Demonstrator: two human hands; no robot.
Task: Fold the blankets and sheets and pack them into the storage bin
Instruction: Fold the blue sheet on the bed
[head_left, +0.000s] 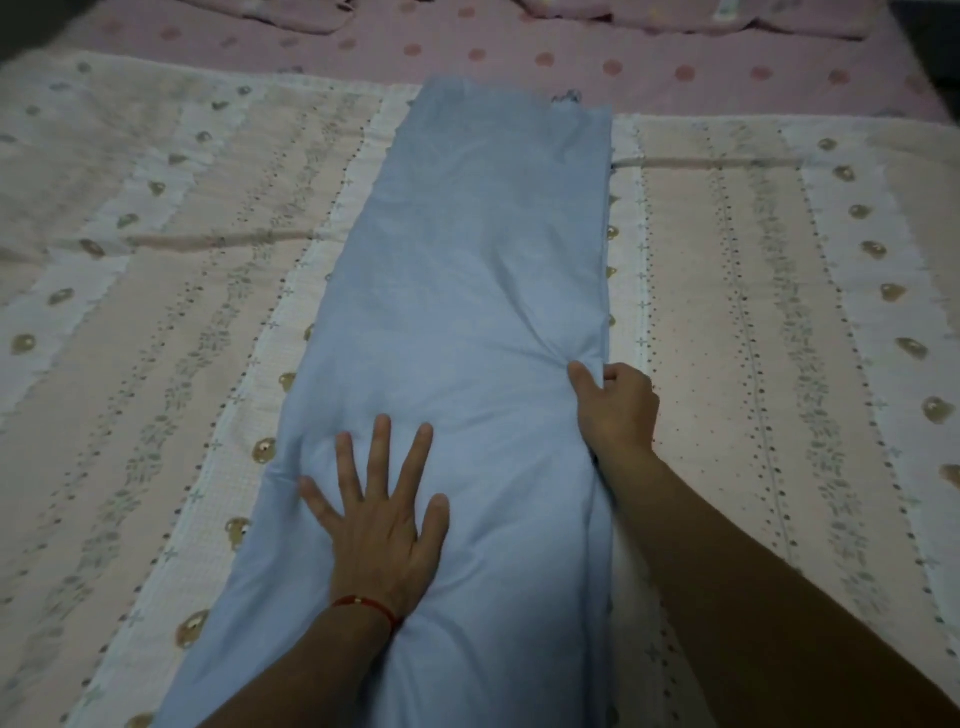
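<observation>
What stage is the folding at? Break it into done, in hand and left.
Done: the blue sheet already lies folded into a long narrow strip on the patterned bedspread. In hand: the left hand presses it flat while the right hand pinches its right edge. Left: shorter folds and packing; no storage bin is in view.

the near end of the blue sheet (457, 291) is cut off by the bottom edge. fingertips of the right hand (618, 410) are hidden under its gathered edge.
</observation>
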